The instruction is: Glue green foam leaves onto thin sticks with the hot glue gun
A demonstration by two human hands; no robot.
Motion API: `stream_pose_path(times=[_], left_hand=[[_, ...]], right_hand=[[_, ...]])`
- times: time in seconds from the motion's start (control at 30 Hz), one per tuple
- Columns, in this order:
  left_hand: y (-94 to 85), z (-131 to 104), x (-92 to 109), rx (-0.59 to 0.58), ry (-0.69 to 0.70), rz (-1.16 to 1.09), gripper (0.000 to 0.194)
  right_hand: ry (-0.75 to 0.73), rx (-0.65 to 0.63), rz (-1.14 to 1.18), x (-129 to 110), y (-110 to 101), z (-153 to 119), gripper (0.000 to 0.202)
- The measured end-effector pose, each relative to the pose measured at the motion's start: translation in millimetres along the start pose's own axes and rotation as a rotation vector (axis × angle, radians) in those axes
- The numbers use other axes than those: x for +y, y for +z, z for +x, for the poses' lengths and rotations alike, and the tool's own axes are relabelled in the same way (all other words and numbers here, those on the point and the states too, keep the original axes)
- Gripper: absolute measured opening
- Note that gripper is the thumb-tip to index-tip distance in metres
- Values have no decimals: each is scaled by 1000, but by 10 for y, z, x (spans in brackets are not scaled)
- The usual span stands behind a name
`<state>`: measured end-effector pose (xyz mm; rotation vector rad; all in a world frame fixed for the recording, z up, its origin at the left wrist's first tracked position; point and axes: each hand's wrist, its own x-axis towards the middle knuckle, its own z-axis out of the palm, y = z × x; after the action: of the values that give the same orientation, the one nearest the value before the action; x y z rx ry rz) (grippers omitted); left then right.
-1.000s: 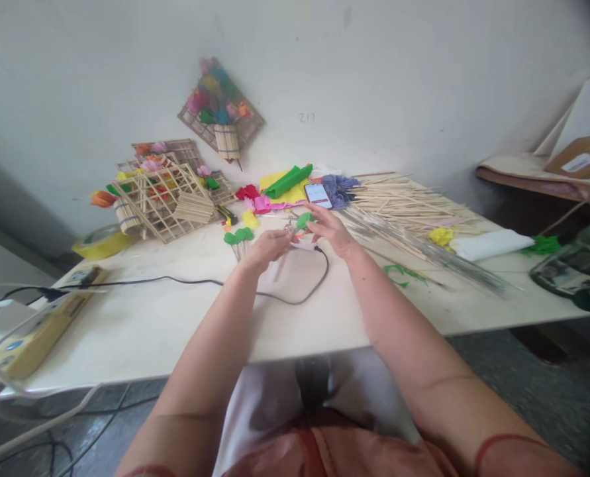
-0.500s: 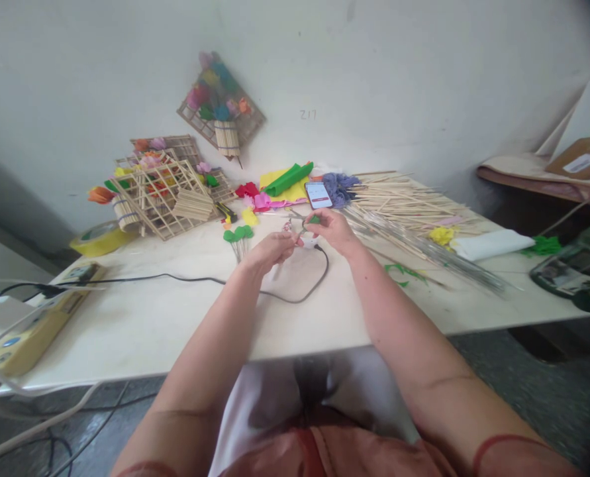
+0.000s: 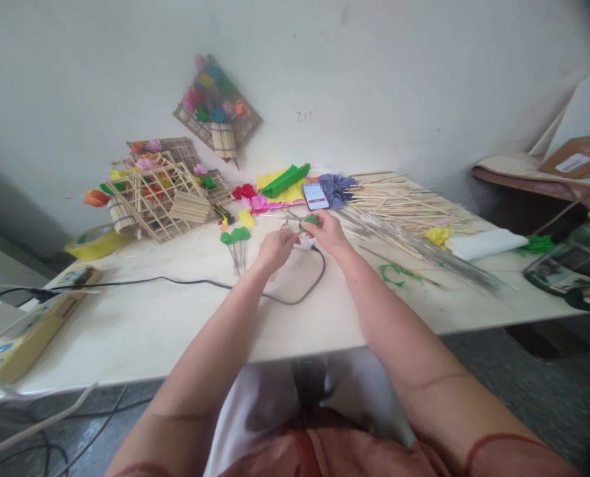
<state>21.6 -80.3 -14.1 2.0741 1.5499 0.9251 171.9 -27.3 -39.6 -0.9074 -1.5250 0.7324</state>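
Close together over the middle of the white table [image 3: 175,331], my two hands almost meet. Between the fingertips of my right hand [image 3: 328,233] is a small green paper piece [image 3: 312,219]. My left hand [image 3: 276,249] is closed just to its left, its fingers pinched on something too small to make out. Left of my left hand lie several green-tipped wire stems [image 3: 236,245]. A white device with a black cable [image 3: 323,268] sits partly hidden beneath my hands. Behind them is a lit phone [image 3: 316,197].
Stick lattices with paper flowers [image 3: 160,199] and yellow tape [image 3: 96,242] stand at the left, a power strip [image 3: 51,324] at the front left. Coloured paper [image 3: 279,185] lies at the back. Sticks [image 3: 398,205], metal wires [image 3: 438,258] and green scraps [image 3: 394,273] lie right.
My left hand has turned and its fingers have moved up beside the right hand. The green piece stays in my right hand. The whole view has shifted slightly.
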Motion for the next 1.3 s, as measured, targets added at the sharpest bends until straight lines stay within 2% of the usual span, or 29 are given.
stream_pose_path(times=[0.13,0.5,0.73,1.1,1.3], left_hand=[[0,-4,2,18,39,177,32],[-19,-21,-20,18,139,391,34],[-45,-87,35,81,94,628,36],[-54,-56,-13,104,70,707,37],[-88,-44,-65,86,166,709,36]], right_hand=[[5,9,-53,-7,-8,-9,22],[37,-22,-74,4,-23,-14,24],[48,19,-159,-1,-8,-19,26],[100,107,-236,67,44,4,28],[134,106,-210,37,36,-9,31]])
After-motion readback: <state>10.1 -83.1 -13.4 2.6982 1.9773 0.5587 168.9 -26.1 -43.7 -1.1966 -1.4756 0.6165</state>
